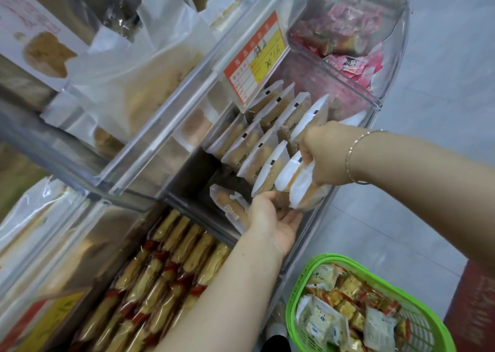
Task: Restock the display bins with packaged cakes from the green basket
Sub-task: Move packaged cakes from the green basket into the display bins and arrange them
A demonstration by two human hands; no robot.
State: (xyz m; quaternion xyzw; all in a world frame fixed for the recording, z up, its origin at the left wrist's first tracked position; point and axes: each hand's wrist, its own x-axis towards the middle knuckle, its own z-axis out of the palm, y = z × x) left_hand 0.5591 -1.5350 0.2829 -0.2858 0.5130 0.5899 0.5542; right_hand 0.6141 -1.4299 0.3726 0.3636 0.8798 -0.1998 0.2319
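Grey tiled floor [442, 89] on the right, clear plastic display bins [316, 233] on the left. Your right hand [325, 154] has fingers curled round two white-and-clear packaged cakes [300, 185], holding them at the near end of a row of upright cakes [263, 148] in the middle bin. Your left hand [273, 217] is palm up beneath them, fingers straight, touching the packs. Green plastic basket [426, 311] sits near right, with mixed wrapped cakes [337, 306] in it.

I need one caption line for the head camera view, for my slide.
Right hand lowers packaged cakes into clear bin; left hand steadies them.
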